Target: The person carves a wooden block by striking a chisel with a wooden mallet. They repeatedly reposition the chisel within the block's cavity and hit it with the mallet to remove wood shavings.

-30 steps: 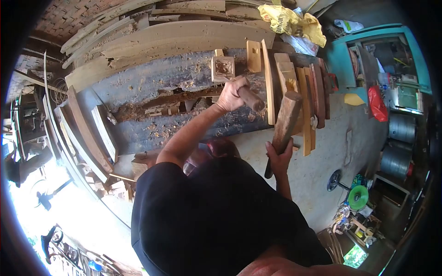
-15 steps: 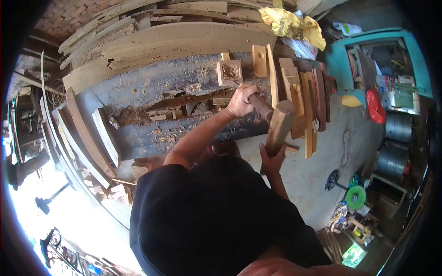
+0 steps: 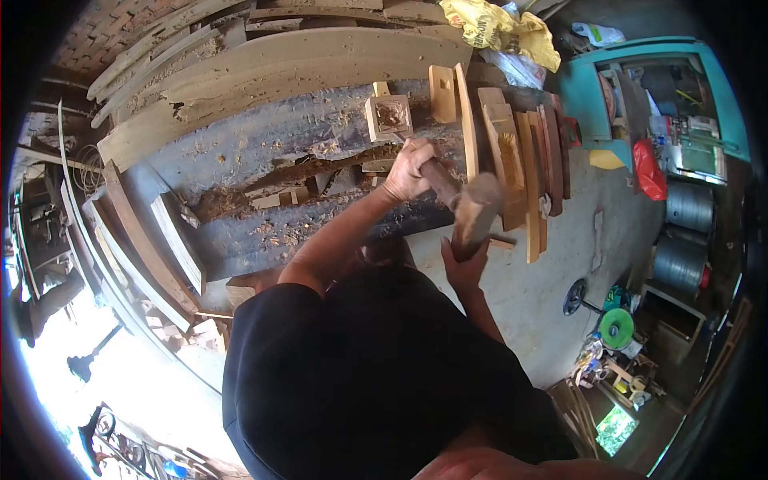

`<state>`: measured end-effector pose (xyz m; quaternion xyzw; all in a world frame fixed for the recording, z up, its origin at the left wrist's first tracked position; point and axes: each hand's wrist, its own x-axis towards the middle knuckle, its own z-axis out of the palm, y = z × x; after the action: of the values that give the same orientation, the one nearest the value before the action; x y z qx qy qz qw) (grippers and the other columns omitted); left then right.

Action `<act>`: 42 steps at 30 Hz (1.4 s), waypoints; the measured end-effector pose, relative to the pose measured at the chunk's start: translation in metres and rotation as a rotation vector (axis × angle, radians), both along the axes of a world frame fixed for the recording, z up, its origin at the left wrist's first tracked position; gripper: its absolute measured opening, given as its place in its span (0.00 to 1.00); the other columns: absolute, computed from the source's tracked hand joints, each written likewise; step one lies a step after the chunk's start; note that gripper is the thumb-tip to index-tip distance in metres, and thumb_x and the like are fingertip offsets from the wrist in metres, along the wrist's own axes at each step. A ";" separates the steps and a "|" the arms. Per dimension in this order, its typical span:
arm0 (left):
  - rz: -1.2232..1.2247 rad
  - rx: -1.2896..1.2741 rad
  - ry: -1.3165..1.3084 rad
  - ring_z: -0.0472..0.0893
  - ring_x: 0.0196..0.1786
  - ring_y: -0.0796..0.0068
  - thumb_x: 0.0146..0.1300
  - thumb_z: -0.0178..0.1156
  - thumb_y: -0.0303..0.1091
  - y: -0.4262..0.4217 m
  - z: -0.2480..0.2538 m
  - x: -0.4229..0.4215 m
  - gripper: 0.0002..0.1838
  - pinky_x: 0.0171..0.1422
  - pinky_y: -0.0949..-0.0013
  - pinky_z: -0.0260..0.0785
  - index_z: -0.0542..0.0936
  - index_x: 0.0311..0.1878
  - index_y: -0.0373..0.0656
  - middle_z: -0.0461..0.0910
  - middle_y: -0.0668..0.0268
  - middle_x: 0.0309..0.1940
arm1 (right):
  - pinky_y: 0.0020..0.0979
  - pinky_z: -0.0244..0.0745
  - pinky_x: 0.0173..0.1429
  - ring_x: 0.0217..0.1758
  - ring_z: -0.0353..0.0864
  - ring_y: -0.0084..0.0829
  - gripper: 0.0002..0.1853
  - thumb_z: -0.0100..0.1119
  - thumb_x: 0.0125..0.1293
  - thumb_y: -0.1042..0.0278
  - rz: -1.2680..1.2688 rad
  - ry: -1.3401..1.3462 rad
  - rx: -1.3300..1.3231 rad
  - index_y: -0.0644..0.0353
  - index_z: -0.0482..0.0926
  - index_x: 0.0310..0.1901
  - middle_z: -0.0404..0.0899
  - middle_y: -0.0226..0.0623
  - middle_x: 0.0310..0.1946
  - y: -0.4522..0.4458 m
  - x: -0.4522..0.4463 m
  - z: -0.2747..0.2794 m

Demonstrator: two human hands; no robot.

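My left hand (image 3: pixel 410 170) is wrapped round the thick wooden handle of a chisel (image 3: pixel 439 181). The chisel's thin blade reaches toward a square wooden block (image 3: pixel 389 118) with a hollow in its face. My right hand (image 3: pixel 466 270) grips a wooden mallet (image 3: pixel 478 210), whose slightly blurred head is at the end of the chisel handle; whether they touch I cannot tell. The block sits on a dark, worn workbench (image 3: pixel 264 128) strewn with wood chips. Just right of the block stand a pale piece with a small hole (image 3: pixel 442 94) and a long pale strip (image 3: pixel 466 120).
Several boards (image 3: pixel 528 184) lie side by side at the bench's right end. Long planks (image 3: pixel 264 68) lie along the far side. A yellow bag (image 3: pixel 504 32) is at the top, a teal cabinet (image 3: pixel 588 100) at the right, and a green fan (image 3: pixel 616 329) at lower right.
The mallet has swung left and its head now is at the chisel handle's end. My right hand has moved left with it. My left hand keeps its hold on the chisel.
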<state>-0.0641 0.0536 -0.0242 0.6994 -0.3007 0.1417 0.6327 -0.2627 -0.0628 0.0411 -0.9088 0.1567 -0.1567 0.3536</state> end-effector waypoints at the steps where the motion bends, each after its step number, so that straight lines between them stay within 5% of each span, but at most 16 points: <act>1: 0.011 -0.005 0.013 0.78 0.30 0.59 0.47 0.75 0.31 -0.001 -0.001 0.005 0.16 0.37 0.61 0.69 0.74 0.32 0.45 0.76 0.62 0.26 | 0.41 0.76 0.42 0.36 0.82 0.44 0.31 0.71 0.58 0.59 -0.003 -0.009 -0.005 0.69 0.67 0.55 0.79 0.52 0.35 0.000 0.004 0.010; 3: 0.009 -0.007 0.049 0.79 0.32 0.63 0.48 0.75 0.30 -0.003 0.000 0.015 0.15 0.38 0.62 0.71 0.74 0.31 0.45 0.77 0.63 0.27 | 0.41 0.76 0.47 0.37 0.82 0.44 0.32 0.71 0.58 0.61 -0.169 0.173 0.330 0.70 0.66 0.56 0.80 0.55 0.37 -0.006 0.004 0.020; 5: -0.030 -0.007 0.089 0.81 0.33 0.66 0.48 0.74 0.30 -0.006 0.008 0.019 0.15 0.39 0.64 0.73 0.75 0.31 0.44 0.79 0.64 0.28 | 0.36 0.78 0.41 0.36 0.81 0.37 0.34 0.70 0.58 0.62 -0.185 0.172 0.213 0.72 0.62 0.59 0.78 0.49 0.36 -0.015 0.003 0.020; 9: -0.116 -0.100 0.431 0.83 0.35 0.77 0.53 0.71 0.30 -0.003 0.033 0.059 0.18 0.41 0.70 0.79 0.80 0.48 0.44 0.84 0.67 0.37 | 0.27 0.76 0.31 0.29 0.77 0.27 0.35 0.68 0.60 0.66 -0.247 0.072 0.523 0.71 0.57 0.60 0.75 0.40 0.34 -0.013 0.012 0.051; 10: -0.125 -0.125 0.740 0.82 0.34 0.80 0.56 0.70 0.31 0.001 0.047 0.075 0.12 0.42 0.71 0.78 0.81 0.43 0.42 0.83 0.68 0.35 | 0.25 0.74 0.27 0.23 0.75 0.23 0.32 0.67 0.60 0.70 -0.222 0.039 0.545 0.68 0.57 0.59 0.74 0.35 0.31 -0.013 0.013 0.054; 13: -0.010 -0.237 0.783 0.79 0.30 0.83 0.57 0.69 0.32 0.007 0.052 0.112 0.12 0.34 0.75 0.75 0.79 0.42 0.40 0.83 0.69 0.31 | 0.25 0.79 0.29 0.32 0.78 0.26 0.40 0.70 0.59 0.66 -0.227 0.039 0.554 0.73 0.55 0.64 0.72 0.45 0.43 -0.015 0.008 0.053; 17: -0.020 -0.293 0.753 0.80 0.32 0.82 0.56 0.69 0.31 0.002 0.060 0.090 0.11 0.35 0.74 0.76 0.79 0.41 0.41 0.83 0.69 0.31 | 0.25 0.78 0.29 0.32 0.77 0.25 0.41 0.70 0.58 0.67 -0.273 0.039 0.602 0.70 0.54 0.66 0.72 0.44 0.43 -0.007 0.004 0.048; 21: -0.071 -0.036 0.463 0.82 0.43 0.76 0.53 0.70 0.27 -0.004 0.043 0.051 0.14 0.50 0.69 0.80 0.78 0.43 0.45 0.82 0.68 0.38 | 0.25 0.77 0.29 0.30 0.76 0.25 0.42 0.70 0.58 0.68 -0.224 0.041 0.588 0.69 0.54 0.67 0.71 0.42 0.41 -0.007 0.003 0.049; 24: -0.043 -0.101 0.316 0.82 0.38 0.66 0.47 0.64 0.22 -0.013 0.026 0.033 0.11 0.43 0.62 0.74 0.75 0.34 0.42 0.79 0.62 0.30 | 0.25 0.77 0.29 0.29 0.76 0.25 0.40 0.70 0.58 0.69 -0.217 0.060 0.591 0.68 0.54 0.66 0.72 0.40 0.38 -0.008 0.004 0.052; 29: 0.015 0.027 0.115 0.77 0.35 0.52 0.50 0.72 0.33 -0.011 0.027 0.017 0.15 0.43 0.58 0.67 0.73 0.33 0.42 0.76 0.59 0.28 | 0.25 0.76 0.28 0.26 0.76 0.25 0.37 0.67 0.59 0.72 -0.226 0.038 0.609 0.67 0.55 0.64 0.73 0.38 0.34 -0.010 0.006 0.052; 31: -0.006 0.022 0.113 0.78 0.38 0.54 0.47 0.69 0.33 -0.010 0.027 0.016 0.12 0.43 0.58 0.65 0.76 0.34 0.45 0.76 0.61 0.29 | 0.23 0.72 0.28 0.22 0.76 0.23 0.29 0.63 0.61 0.75 -0.223 0.009 0.585 0.65 0.59 0.60 0.78 0.40 0.37 -0.008 0.008 0.054; 42: -0.003 0.023 0.106 0.78 0.35 0.55 0.45 0.73 0.31 -0.006 0.025 0.013 0.16 0.43 0.57 0.67 0.75 0.34 0.44 0.76 0.62 0.28 | 0.24 0.74 0.29 0.25 0.75 0.24 0.35 0.64 0.61 0.73 -0.216 0.040 0.559 0.65 0.55 0.65 0.76 0.41 0.37 -0.012 0.016 0.061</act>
<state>-0.0506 0.0475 0.0010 0.7127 -0.2695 0.1001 0.6398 -0.2467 -0.0752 0.1018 -0.7571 0.2964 -0.1262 0.5683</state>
